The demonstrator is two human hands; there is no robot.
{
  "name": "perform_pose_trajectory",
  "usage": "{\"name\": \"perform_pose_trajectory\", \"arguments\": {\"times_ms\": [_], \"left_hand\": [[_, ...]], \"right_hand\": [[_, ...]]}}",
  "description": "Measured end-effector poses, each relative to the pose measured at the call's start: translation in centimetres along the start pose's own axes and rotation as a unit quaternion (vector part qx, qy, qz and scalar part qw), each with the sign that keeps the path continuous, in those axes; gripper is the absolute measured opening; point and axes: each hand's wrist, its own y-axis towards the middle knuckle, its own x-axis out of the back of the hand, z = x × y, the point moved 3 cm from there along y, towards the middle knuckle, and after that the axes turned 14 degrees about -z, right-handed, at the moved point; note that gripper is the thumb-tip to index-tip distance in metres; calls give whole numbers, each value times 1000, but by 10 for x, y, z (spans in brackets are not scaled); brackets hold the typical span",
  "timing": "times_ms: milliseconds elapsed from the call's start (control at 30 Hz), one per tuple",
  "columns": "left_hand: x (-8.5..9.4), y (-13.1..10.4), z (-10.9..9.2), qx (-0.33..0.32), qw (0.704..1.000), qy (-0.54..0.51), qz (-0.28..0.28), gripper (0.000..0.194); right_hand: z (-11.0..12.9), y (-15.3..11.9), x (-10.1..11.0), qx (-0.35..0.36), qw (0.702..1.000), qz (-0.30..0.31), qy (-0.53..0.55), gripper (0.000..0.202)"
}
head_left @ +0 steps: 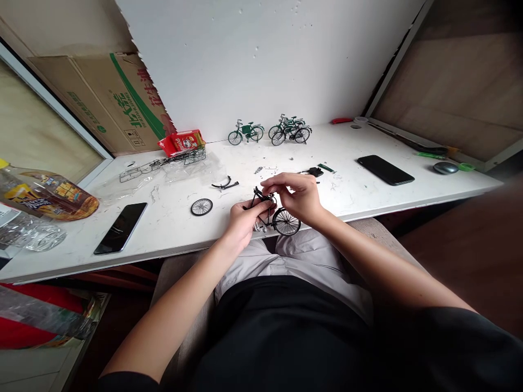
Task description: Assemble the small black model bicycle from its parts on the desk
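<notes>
My left hand (pixel 242 222) is closed around the frame of a small black model bicycle (pixel 287 222), which sits at the table's front edge above my lap. One spoked wheel is on the bicycle, on the right side. My right hand (pixel 301 197) is over the top of the frame with its fingertips pinched together; anything between them is too small to make out. Left of my hands, a loose spoked wheel (pixel 201 207) lies flat on the table. Behind it are curved black pieces (pixel 224 184). Beyond my right hand lie a black part (pixel 315 172) and a green strip (pixel 326 168).
Several finished model bicycles (pixel 245 130) stand at the back by the white board. Phones lie at left (pixel 121 228) and right (pixel 385 170). Bottles (pixel 53 190) are at far left. A red packet (pixel 183 142), part frames and clear plastic bags are back left; a mouse (pixel 445 167) is far right.
</notes>
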Motion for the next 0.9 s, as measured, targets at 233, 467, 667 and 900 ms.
{"name": "perform_pose_trajectory", "arguments": {"times_ms": [233, 467, 667, 900], "left_hand": [[4, 1, 2, -15, 1000, 14, -8, 32], [3, 2, 2, -14, 1000, 2, -16, 30], [1, 0, 1, -7, 1000, -12, -8, 32], [1, -4, -1, -12, 1000, 0, -17, 30]], "right_hand": [[-2, -1, 1, 20, 999, -25, -42, 28], [-8, -3, 2, 32, 997, -50, -49, 31], [-10, -2, 2, 11, 998, -45, -45, 31], [-9, -2, 1, -14, 999, -48, -11, 38]]}}
